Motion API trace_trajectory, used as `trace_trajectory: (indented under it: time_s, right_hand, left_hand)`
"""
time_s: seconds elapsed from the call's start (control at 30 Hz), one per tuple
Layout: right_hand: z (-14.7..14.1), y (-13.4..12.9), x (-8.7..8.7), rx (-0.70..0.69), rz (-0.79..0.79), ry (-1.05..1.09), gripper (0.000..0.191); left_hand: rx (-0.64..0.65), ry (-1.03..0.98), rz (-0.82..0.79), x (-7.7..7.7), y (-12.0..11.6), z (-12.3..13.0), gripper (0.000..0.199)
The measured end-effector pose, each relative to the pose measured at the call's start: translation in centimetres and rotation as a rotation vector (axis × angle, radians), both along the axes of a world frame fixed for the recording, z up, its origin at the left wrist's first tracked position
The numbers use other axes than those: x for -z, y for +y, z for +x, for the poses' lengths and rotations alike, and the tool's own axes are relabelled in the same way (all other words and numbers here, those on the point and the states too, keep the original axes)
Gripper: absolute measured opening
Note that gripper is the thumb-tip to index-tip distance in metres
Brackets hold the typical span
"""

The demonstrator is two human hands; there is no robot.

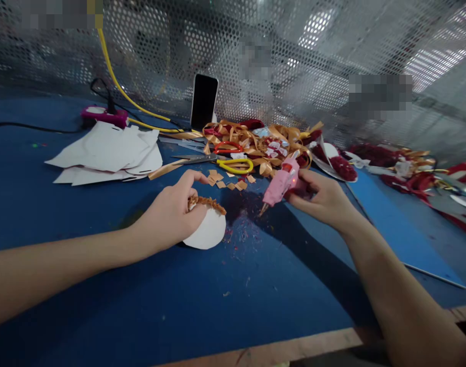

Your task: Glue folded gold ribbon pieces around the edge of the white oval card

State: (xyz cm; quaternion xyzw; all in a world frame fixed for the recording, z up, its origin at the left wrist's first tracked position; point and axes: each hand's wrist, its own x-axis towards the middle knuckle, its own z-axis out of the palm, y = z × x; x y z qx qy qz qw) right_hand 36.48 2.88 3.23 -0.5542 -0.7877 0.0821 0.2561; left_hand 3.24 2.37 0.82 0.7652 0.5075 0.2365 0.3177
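My left hand (174,211) is closed on a round white paper disc (208,230), which is tilted just over the table. Along the disc's upper edge runs a strip of gathered golden-brown ribbon (213,204), partly hidden by my fingers. In my right hand (320,196) is a pink hot glue gun (281,182), with its nozzle pointing down and left and a small orange light lit on its side. The nozzle is apart from the disc. Small cut squares of gold ribbon (221,184) lie just beyond, between my hands.
Scissors with red and yellow handles (235,165) lie behind the squares, before a heap of gold ribbon (248,135). White paper pieces (103,153) are stacked at left near a purple power strip (103,117). A phone (204,102) leans on the mesh; a blue board (405,229) lies right.
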Motion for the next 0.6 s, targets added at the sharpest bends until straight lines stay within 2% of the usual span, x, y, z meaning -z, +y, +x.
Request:
trace_trajectory:
  time_s: [0.07, 0.13, 0.2, 0.27, 0.37, 0.47, 0.6]
  right_hand:
    - [0.1, 0.1, 0.1, 0.037, 0.054, -0.023, 0.020]
    - [0.2, 0.2, 0.1, 0.048, 0.092, -0.047, 0.024]
    - [0.2, 0.3, 0.0, 0.054, 0.123, -0.085, 0.024]
    - [0.3, 0.4, 0.1, 0.063, 0.146, -0.116, 0.024]
    - [0.4, 0.6, 0.3, 0.086, 0.181, -0.129, 0.023]
    - [0.5, 0.7, 0.4, 0.132, 0.238, -0.135, 0.026]
    - [0.5, 0.7, 0.3, 0.174, 0.301, -0.145, 0.031]
  left_hand:
    - [-0.026, 0.139, 0.039, -0.3, 0.4, 0.0, 0.051]
    - [-0.003, 0.365, 0.057, -0.8, 0.7, -0.1, 0.054]
    - [0.039, 0.578, 0.111, -1.5, 0.9, -0.4, 0.047]
    - [0.048, 0.671, 0.256, -2.0, 1.1, -0.7, 0.038]
    - [0.039, 0.606, 0.428, -2.2, 2.1, -1.2, 0.038]
    - [0.184, 0.470, 0.380, -1.8, 4.6, -0.9, 0.032]
    - [0.257, 0.478, 0.380, -1.5, 8.3, 1.3, 0.026]
